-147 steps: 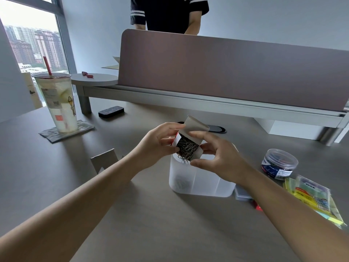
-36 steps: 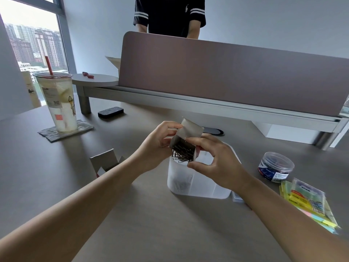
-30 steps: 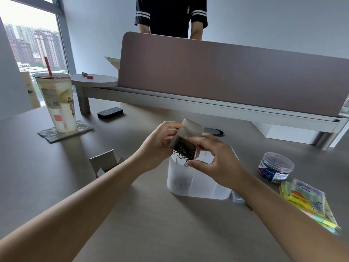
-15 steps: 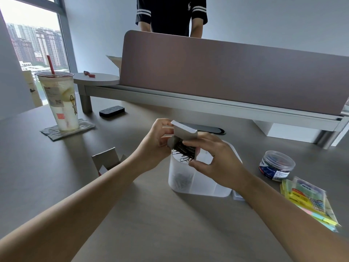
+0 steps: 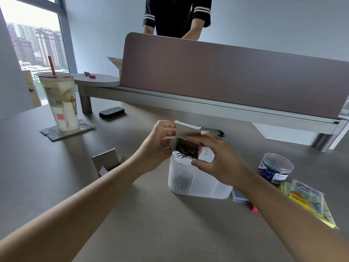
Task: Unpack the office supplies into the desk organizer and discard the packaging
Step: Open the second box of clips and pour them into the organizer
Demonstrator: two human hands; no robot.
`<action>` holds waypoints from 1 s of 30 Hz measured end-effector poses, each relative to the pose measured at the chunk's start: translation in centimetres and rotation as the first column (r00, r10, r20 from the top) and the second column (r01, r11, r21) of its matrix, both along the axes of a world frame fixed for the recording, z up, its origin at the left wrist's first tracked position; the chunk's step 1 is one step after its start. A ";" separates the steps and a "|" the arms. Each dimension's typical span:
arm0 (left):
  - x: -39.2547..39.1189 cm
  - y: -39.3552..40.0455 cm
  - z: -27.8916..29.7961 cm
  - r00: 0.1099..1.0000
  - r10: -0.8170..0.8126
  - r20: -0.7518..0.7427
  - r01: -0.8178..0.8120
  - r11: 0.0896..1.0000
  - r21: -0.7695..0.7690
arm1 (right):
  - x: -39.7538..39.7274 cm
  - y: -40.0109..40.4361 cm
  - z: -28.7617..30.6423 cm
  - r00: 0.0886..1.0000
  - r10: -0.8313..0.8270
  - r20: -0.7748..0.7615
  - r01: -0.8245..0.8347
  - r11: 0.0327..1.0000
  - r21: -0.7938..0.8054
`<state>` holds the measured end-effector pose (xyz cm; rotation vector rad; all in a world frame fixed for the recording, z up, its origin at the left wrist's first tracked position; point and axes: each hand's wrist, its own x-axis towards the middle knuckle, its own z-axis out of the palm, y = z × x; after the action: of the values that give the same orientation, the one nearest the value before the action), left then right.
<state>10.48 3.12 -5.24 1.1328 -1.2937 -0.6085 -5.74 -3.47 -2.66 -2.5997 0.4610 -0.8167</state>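
Step in hand: a small cardboard box of paper clips [image 5: 186, 142] is held tipped, mouth down, over the left end compartment of the translucent desk organizer [image 5: 198, 183], and is judged to be partway through emptying.
Left hand [image 5: 156, 146]: fingers are curled round the left side of the box; a firm grip is shown.
Right hand [image 5: 217, 159]: the right side of the box is pinched between fingers above and thumb below.
Position of box: held directly above the organizer's rim, with the lid flap folded up and back.
Paper clips [image 5: 186, 151]: a tangled dark mass is seen hanging at the box mouth; one clip protrudes at the lower left.
Advice: the mouth should be kept inside the rim line; a gentle shake or a finger sweep is judged necessary, since the tangle may drop as one clump and scatter over the desk [image 5: 141, 214].
Organizer contents: a heap of clips is visible through the wall in the left compartment; the contents of the right compartments cannot be made out.
Round clear tub [image 5: 275, 170]: closed, on the desk to the right; its contents appear to be coloured clips.
Opened carton [image 5: 108, 162]: standing left of the organizer, flaps up; it looks like packaging awaiting disposal.
Sticky-note packets [image 5: 306, 200]: lying unopened at far right.
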 end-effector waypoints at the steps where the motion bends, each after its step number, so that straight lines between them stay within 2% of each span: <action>1: 0.0 0.0 0.0 1.000 -0.006 -0.008 0.006 1.000 0.003 | 0.0 -0.1 -0.1 1.000 0.004 0.003 -0.004 1.000 -0.005; 7: 1.0 0.1 -0.1 0.999 -0.042 0.021 0.040 0.997 0.072 | 0.2 -0.3 -0.4 0.998 0.040 0.040 -0.039 0.999 -0.008; 14: 1.6 0.2 0.1 0.996 -0.060 0.062 0.055 0.995 0.078 | 0.3 -0.4 -0.3 0.995 0.062 0.082 -0.061 0.998 -0.005; 27: 1.1 0.3 0.2 0.995 -0.071 0.070 0.067 0.996 0.059 | -0.3 -0.1 -0.2 0.999 0.029 -0.016 -0.031 0.991 -0.128; 30: 0.9 0.0 0.1 0.995 -0.063 0.074 0.059 0.997 0.058 | -0.4 -0.1 0.0 1.000 0.016 -0.014 -0.017 0.994 -0.107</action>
<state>11.42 3.15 -5.18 1.1748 -1.3881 -0.6552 -6.13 -3.60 -2.67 -2.7049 0.4094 -0.8407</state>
